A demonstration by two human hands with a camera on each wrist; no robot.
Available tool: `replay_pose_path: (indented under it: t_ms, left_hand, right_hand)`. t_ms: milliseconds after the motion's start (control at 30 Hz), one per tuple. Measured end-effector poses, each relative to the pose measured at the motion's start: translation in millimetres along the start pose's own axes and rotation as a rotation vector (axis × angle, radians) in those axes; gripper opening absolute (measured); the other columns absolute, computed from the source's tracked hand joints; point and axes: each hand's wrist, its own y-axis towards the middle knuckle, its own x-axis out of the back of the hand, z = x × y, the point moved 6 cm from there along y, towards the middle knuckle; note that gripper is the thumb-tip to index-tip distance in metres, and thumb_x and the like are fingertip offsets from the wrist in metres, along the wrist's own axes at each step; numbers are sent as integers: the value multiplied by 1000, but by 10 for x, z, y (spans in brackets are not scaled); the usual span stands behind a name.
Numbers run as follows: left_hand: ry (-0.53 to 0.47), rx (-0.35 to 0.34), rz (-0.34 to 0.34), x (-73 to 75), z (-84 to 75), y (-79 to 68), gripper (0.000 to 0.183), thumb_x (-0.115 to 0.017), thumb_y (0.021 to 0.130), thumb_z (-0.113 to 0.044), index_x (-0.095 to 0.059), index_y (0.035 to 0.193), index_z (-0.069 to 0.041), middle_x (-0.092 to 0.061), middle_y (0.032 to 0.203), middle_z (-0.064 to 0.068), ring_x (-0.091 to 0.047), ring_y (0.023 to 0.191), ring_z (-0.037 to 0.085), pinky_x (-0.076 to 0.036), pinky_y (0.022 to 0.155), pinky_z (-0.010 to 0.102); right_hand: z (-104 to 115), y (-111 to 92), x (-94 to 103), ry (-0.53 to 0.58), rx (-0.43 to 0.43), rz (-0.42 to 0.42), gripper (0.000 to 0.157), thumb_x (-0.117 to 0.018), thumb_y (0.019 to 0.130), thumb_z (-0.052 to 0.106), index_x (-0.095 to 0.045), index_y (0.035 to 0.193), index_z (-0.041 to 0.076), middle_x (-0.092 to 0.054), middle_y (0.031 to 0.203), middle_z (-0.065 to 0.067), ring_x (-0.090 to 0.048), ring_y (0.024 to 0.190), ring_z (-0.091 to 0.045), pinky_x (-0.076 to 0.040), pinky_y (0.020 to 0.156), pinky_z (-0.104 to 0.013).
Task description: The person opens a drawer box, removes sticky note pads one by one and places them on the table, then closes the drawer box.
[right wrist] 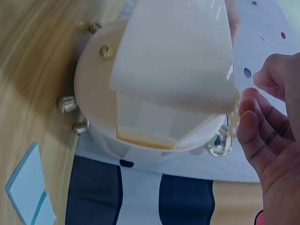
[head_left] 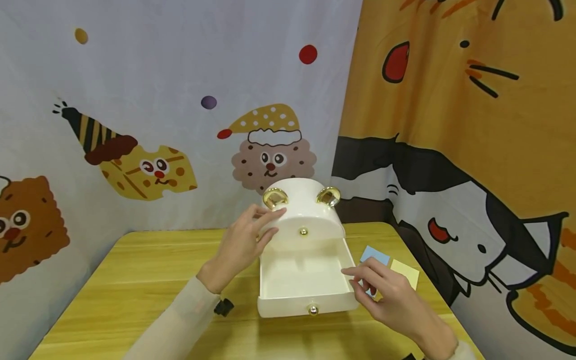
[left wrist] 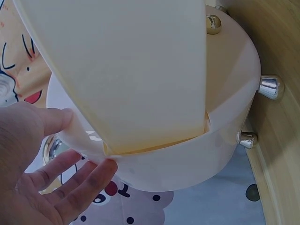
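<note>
A white drawer box (head_left: 300,192) with round gold ears stands on the table, one drawer (head_left: 297,280) pulled out toward me. Inside, the visible floor of the drawer is bare. My left hand (head_left: 245,240) is at the box's upper left, below the left ear (head_left: 274,198). In the left wrist view, that hand's thumb and fingertips lie against the box (left wrist: 173,173), fingers loosely spread. My right hand (head_left: 387,295) is beside the drawer's right wall, fingers lightly bent with nothing in them. The right wrist view shows that hand (right wrist: 276,126) apart from the box.
Blue paper squares (head_left: 374,254) and a yellow one (head_left: 406,272) lie on the wooden table (head_left: 171,270), right of the box and partly behind my right hand. A patterned curtain (head_left: 157,65) hangs behind. Silver feet (left wrist: 270,87) support the box. A small black object (head_left: 223,306) is by my left wrist.
</note>
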Motion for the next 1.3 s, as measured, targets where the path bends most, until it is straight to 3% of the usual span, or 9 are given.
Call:
replay_pose_path:
  t_ms: [200, 400, 533, 767, 1300]
  left_hand:
    - [1, 3, 11, -19, 0, 6, 53, -87, 108, -21, -74, 160, -27, -72, 131, 13, -74, 91, 21, -56, 62, 24]
    - [-7, 0, -2, -10, -13, 6, 53, -88, 107, -20, -75, 159, -26, -72, 131, 14, -74, 91, 21, -57, 63, 25]
    - [-7, 3, -11, 4, -12, 5, 53, -88, 107, -20, -75, 158, -26, -72, 131, 14, -74, 90, 21, -57, 62, 25]
    - [4, 10, -3, 3, -4, -1, 54, -88, 107, -21, -75, 159, -27, -72, 130, 13, -74, 90, 21, -56, 62, 24]
    - [0, -12, -22, 3, -3, -20, 54, -90, 105, -19, -76, 157, -26, -71, 129, 14, -74, 89, 22, -61, 64, 28]
  right_hand:
    - [125, 5, -45, 3, 51, 0, 30, -59, 122, 31, -86, 120, 16, -70, 102, 11, -60, 77, 3, -49, 65, -4]
    - [279, 32, -127, 13, 208, -19, 25, -62, 118, 19, -86, 115, 11, -73, 100, 5, -57, 73, 0, -42, 67, -1]
    - [349, 22, -208, 8, 260, 1, 24, -62, 117, 18, -85, 114, 11, -73, 97, 6, -55, 71, 4, -41, 67, 1]
    - [405, -47, -359, -22, 290, 43, 26, -60, 117, 18, -85, 122, 15, -74, 94, 12, -52, 66, 9, -36, 65, 3]
    - [402, -130, -596, 1, 297, 100, 24, -62, 118, 19, -82, 130, 13, -86, 108, 7, -66, 69, 8, -46, 70, 2]
